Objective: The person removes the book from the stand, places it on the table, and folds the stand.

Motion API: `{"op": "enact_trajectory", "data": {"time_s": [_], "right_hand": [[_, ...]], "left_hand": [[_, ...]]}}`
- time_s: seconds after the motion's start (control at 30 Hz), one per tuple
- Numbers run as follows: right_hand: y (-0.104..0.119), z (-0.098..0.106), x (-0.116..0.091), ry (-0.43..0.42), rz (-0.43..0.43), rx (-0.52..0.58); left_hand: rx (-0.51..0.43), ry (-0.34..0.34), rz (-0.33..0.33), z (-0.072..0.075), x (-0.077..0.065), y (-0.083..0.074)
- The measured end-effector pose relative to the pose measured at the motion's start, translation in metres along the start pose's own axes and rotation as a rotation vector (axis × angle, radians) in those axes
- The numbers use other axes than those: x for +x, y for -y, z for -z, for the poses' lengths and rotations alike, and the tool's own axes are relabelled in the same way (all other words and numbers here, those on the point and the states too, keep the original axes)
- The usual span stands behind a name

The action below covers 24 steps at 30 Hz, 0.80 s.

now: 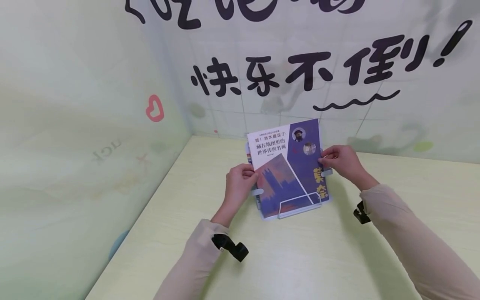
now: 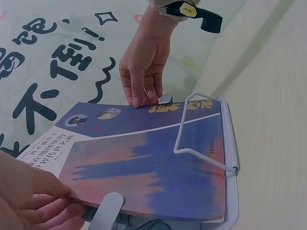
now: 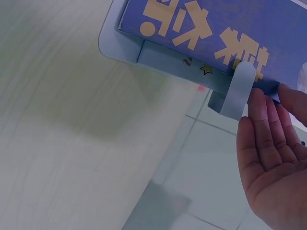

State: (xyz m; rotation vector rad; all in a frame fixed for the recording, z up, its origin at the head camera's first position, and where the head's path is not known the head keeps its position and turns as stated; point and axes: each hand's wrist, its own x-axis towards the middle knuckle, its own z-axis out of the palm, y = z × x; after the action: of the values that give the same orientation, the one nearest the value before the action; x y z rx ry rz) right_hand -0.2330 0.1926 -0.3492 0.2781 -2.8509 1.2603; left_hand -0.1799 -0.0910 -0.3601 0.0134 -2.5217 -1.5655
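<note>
A purple and white book with a painting on its cover leans on a pale book stand. A wire holder crosses the lower front of the cover. Side clips, one at the left and one at the right, overlap the book's edges. My left hand pinches the left edge just above its clip, thumb in front. On the opposite edge, my right hand pinches the book between thumb and fingers. In the right wrist view, that thumb lies at the cover's edge beside the clip.
The pale wooden table spreads around the stand. Behind it rises a white wall with large black lettering, and a second wall stands along the left side. Black straps with small cameras circle the left wrist and right wrist.
</note>
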Motion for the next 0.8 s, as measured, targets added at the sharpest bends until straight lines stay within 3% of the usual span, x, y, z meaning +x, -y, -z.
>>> {"op": "enact_trajectory", "data": {"time_s": [0.17, 0.43, 0.8], "right_hand": [[0.001, 0.0, -0.001, -0.025, 0.014, -0.007], [0.002, 0.003, -0.001, -0.031, -0.021, 0.053], [-0.001, 0.004, -0.002, -0.054, -0.028, 0.141]], "left_hand": [[0.018, -0.012, -0.036, -0.005, -0.002, -0.006], [-0.038, -0.07, -0.149, -0.011, -0.004, -0.015], [-0.136, -0.102, -0.176, -0.013, -0.003, -0.016]]}}
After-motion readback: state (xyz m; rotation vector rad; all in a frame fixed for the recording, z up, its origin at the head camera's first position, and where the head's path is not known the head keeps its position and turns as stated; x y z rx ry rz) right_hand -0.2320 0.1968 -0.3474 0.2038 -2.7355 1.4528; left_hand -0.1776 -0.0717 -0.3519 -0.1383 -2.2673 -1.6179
